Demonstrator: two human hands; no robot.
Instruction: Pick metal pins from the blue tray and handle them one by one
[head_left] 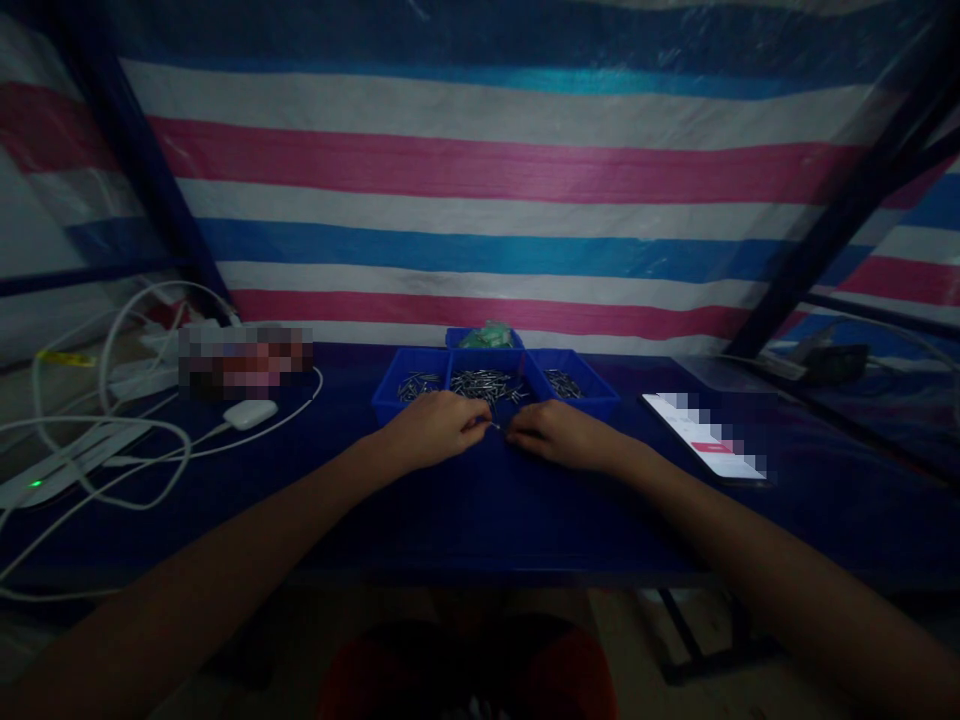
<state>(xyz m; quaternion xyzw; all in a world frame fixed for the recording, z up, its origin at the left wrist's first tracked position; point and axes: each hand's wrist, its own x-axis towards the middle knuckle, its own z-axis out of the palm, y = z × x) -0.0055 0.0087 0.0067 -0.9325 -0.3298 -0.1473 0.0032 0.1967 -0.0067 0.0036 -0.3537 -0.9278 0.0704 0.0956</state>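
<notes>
My left hand [435, 425] rests on the dark blue table [465, 510] with its fingers pinched on a small metal pin [495, 426]. My right hand [555, 432] lies right beside it, fingers curled toward the same spot; what it holds is too small and dark to make out. Just beyond both hands stand three blue bins [420, 388] side by side, each holding several small shiny metal pins [484, 383]. A fourth blue bin [486, 338] behind them holds something greenish.
A phone [701, 435] lies face up on the table at the right. White cables [112, 440], a white charger [250, 413] and a power strip [52, 475] with a green light clutter the left. A striped tarp [480, 170] hangs behind. Dark frame posts stand at both sides.
</notes>
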